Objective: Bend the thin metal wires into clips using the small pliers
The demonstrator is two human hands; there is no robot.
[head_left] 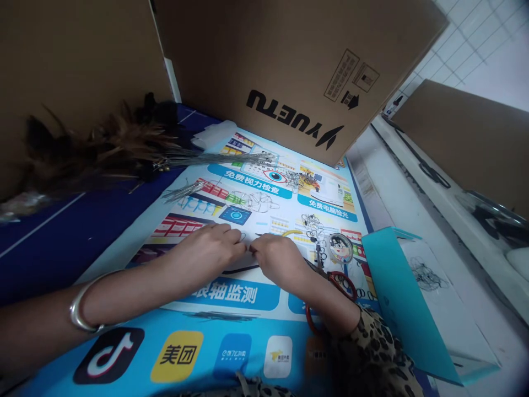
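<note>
A small thin loop (243,236) shows just beside the fingertips of the left hand (219,245), over the middle of a printed sheet (273,325); it is too small to make out clearly. The left hand's fingers are curled in, knuckles up, but whether they pinch the loop I cannot tell. The right hand (279,256) faces it, near, its fingers also curled; its fingertips are partly hidden, so what they pinch, if anything, I cannot tell. A yellow curved piece (291,232) lies just beyond the right hand. Beside the right forearm are red-handled scissors (342,284), near a round tin (341,248) with a cartoon face, and small black rings (361,294). Thin dark wires (223,316) lie on the sheet on the near side of the hands. Farther off, a bundle of wire stems (219,159) runs towards brown and black feathers (124,138) on the dark blue bench (25,275). A turquoise box flap (405,309) stands at the right, and a large cardboard box (289,66) rises behind the sheet
</note>
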